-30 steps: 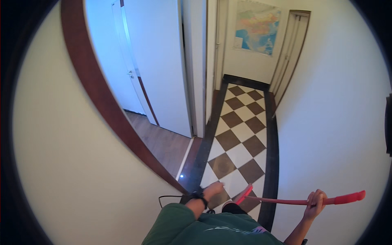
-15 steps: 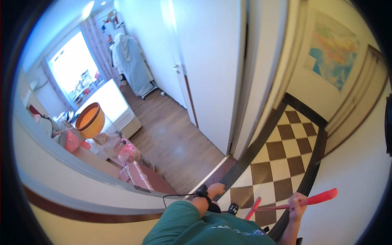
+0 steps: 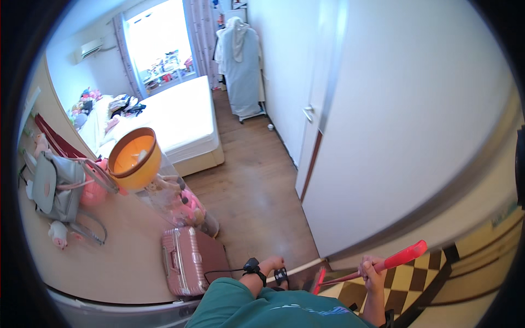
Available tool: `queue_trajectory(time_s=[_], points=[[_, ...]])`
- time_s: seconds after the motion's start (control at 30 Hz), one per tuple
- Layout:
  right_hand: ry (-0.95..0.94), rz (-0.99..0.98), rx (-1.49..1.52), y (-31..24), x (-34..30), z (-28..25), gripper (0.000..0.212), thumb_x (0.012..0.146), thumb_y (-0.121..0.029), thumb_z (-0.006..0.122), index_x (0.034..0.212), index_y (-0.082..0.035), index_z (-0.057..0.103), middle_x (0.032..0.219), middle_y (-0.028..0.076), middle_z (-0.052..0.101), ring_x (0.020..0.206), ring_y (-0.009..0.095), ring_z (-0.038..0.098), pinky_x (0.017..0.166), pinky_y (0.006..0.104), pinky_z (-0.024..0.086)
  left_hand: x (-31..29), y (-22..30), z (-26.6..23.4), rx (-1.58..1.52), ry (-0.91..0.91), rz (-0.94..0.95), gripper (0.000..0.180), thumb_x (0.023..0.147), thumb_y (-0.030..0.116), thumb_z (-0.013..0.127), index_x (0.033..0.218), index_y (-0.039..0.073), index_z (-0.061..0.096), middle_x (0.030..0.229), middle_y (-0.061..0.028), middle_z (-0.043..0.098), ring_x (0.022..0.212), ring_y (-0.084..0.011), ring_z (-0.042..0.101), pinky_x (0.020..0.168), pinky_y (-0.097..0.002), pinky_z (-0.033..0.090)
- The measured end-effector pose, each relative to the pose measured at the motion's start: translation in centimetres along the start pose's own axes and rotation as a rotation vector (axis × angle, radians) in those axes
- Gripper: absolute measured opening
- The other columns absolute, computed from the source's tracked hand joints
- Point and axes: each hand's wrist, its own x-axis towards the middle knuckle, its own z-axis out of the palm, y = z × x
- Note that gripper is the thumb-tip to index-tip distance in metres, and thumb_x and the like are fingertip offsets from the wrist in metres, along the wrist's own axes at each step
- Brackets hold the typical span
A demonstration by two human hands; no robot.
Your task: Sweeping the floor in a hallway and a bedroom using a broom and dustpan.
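Observation:
My right hand (image 3: 372,275) is closed round the thick red grip of a long-handled tool (image 3: 406,255). Its thin shaft slants down to the left, where a narrow red crosspiece (image 3: 319,281) shows near the doorway floor. The tool's exact kind cannot be made out. My left hand (image 3: 272,264) hangs forward with its fingers loosely curled and nothing visible in it. A black band (image 3: 253,267) with a cable circles that wrist. Just below the left hand, a dark sandal (image 3: 281,275) on my foot is partly visible.
At left stand a pink suitcase (image 3: 187,265) and a clear bin of toys (image 3: 188,208) beneath an orange bucket (image 3: 126,173). Bags (image 3: 61,183) hang nearby. Farther in are a bed (image 3: 183,123) and a covered ironing board (image 3: 244,71). A white door (image 3: 383,109) borders the right.
The view has turned right and moved in toward the bedroom. The checkered hallway floor has shifted to the lower right. My right hand still grips the red-handled tool.

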Motion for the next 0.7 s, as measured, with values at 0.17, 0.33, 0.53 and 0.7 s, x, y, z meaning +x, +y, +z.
queue_trajectory(time_s=[0.17,0.33,0.53,0.7], points=[[-0.209,-0.03,0.049,2.3,16.4,5.7,0.045,0.092,-0.027,0.066,0.056,-0.007,0.046,0.052,0.0,0.044,0.043,0.008,0.038,0.043,0.024,0.029,0.9,-6.2,-10.7,-0.138,0.173,-0.145,0.037,0.086,0.035,0.061,0.112,0.01,0.07,0.11,-0.0177,0.069,0.104,-0.036,0.064,0.091,-0.0453,0.051],[-0.374,-0.126,0.034,5.9,32.5,12.0,0.049,0.091,-0.026,0.067,0.056,-0.007,0.04,0.053,-0.001,0.041,0.047,0.009,0.037,0.046,0.0272,0.027,-1.4,-14.6,-16.6,-0.333,0.419,-0.357,0.04,0.087,0.038,0.059,0.109,0.007,0.069,0.109,-0.0191,0.068,0.103,-0.0377,0.064,0.091,-0.0452,0.05],[-0.546,-0.194,0.168,11.0,51.6,19.1,0.046,0.092,-0.022,0.067,0.058,-0.007,0.039,0.056,-0.001,0.039,0.05,0.009,0.036,0.047,0.028,0.025,-7.1,-21.2,-13.3,-0.407,0.51,-0.638,0.035,0.085,0.034,0.061,0.1,0.003,0.07,0.097,-0.0216,0.068,0.091,-0.0399,0.066,0.081,-0.0461,0.052],[-0.556,0.007,0.168,15.5,65.0,24.7,0.038,0.095,-0.021,0.06,0.062,-0.007,0.047,0.062,-0.001,0.046,0.048,0.007,0.041,0.045,0.0229,0.032,-8.4,-19.0,-12.4,-0.58,0.325,-0.602,0.034,0.085,0.034,0.059,0.089,0.003,0.072,0.093,-0.024,0.068,0.095,-0.0414,0.065,0.082,-0.0467,0.052]])
